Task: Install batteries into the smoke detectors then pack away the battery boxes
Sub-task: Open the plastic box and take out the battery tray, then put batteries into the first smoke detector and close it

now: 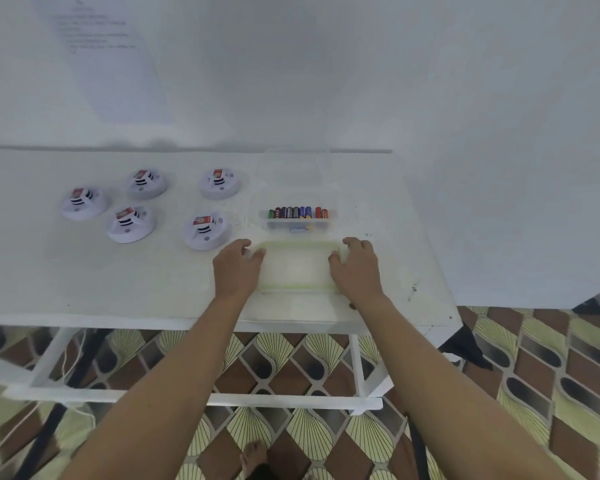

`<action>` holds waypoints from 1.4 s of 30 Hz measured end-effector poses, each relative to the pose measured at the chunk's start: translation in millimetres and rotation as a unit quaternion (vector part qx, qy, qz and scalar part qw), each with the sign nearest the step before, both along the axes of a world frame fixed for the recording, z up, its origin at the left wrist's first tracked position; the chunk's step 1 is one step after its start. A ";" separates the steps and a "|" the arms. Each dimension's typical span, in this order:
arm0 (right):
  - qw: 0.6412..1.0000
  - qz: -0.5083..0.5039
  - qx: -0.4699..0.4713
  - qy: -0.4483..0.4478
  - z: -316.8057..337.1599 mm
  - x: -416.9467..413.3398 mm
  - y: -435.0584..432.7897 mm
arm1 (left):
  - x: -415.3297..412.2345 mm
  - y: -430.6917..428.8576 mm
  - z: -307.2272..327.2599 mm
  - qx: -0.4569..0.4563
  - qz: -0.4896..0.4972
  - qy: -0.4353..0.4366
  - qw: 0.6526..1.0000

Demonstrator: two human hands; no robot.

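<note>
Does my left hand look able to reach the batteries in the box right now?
Probably yes: the box stands open just past the lid with nothing between, though the left hand must first let go of the lid.

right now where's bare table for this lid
Bare table lies along the near edge, in front of the smoke detectors and left of the left hand. Another patch lies right of the battery box and the right hand on the lid. The five detectors crowd the back left.

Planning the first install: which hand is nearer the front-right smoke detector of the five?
Left. The left hand grips the lid at its left end, just beside that smoke detector; the right hand holds the opposite end, farther away.
</note>
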State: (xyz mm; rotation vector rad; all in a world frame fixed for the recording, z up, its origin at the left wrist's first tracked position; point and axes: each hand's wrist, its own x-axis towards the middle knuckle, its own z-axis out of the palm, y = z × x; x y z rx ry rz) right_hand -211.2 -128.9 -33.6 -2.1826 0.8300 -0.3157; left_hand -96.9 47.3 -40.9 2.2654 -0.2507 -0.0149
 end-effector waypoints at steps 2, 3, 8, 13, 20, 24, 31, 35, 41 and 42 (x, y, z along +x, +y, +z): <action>0.999 -0.002 -0.051 0.003 2.9 -1.5 5.0 | 0.0 3.4 2.8 -0.008 0.004 0.012 1.000; 0.997 0.002 -0.076 -0.005 5.7 -2.1 8.9 | -0.4 6.4 4.5 -0.011 0.002 0.009 1.000; 0.989 0.067 -0.109 -0.078 26.8 5.0 33.2 | -9.8 35.8 18.3 -0.038 -0.047 -0.048 0.997; 0.968 0.240 -0.021 -0.066 47.1 26.6 64.0 | 0.4 84.6 22.3 -0.035 -0.094 -0.081 0.992; 0.931 0.365 -0.016 -0.001 40.0 93.8 115.6 | 51.1 151.0 4.5 0.089 -0.029 -0.086 0.992; 0.946 0.321 -0.038 -0.017 25.8 144.2 139.2 | 89.4 172.4 -5.1 0.162 -0.083 -0.084 0.980; 0.933 0.303 -0.130 0.141 17.8 198.9 140.6 | 132.8 179.3 -15.0 0.264 -0.206 -0.096 0.938; 0.931 0.296 -0.137 0.165 13.5 211.6 139.5 | 133.5 181.7 -24.5 0.277 -0.216 -0.112 0.929; 0.944 0.267 -0.109 0.159 18.0 213.8 143.1 | 135.5 185.3 -28.1 0.250 -0.221 -0.125 0.934; 0.948 0.262 -0.096 0.152 19.3 213.0 143.8 | 135.8 185.9 -28.4 0.244 -0.221 -0.125 0.936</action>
